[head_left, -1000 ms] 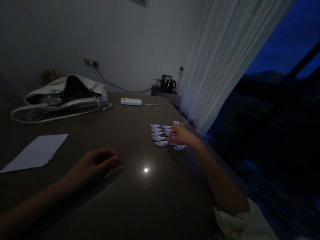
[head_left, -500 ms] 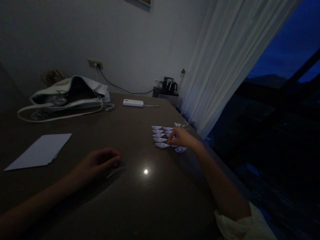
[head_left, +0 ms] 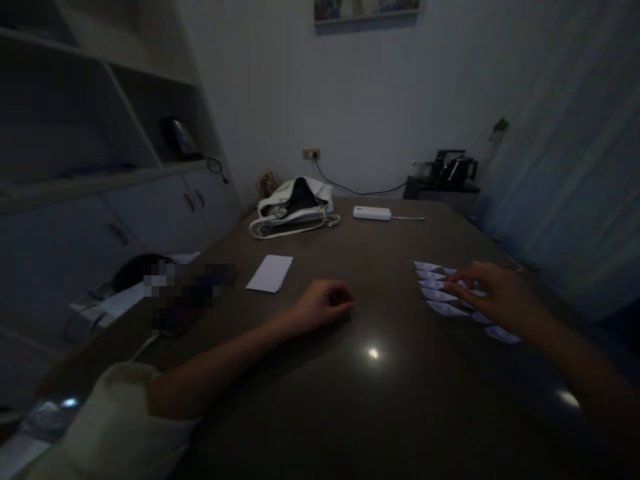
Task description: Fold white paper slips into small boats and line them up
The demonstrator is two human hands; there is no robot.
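Folded paper boats (head_left: 441, 308) stand in close rows at the right of the table. My right hand (head_left: 493, 293) is over them, covering part of the second row. Its thumb and index finger are pinched together at the end of one paper boat (head_left: 431, 285). Away from the boats, in the middle of the table, lies my left hand (head_left: 325, 305). Its fingers are loosely curled, with a gap between thumb and index finger, and nothing shows in them. Beyond the left wrist is a stack of white paper (head_left: 271, 273).
A white handbag (head_left: 295, 207) and a white power bank (head_left: 373, 213) with a short cable sit toward the back of the brown table (head_left: 350, 400). A blurred-out dark object (head_left: 187, 300) is at the left edge. Kettles (head_left: 457, 170) stand on a small cabinet behind.
The view has swung left, bringing the shelves and left sleeve into sight. My right hand stays at the paper boats, its fingers slightly shifted. My left hand keeps its curled pose on the table.
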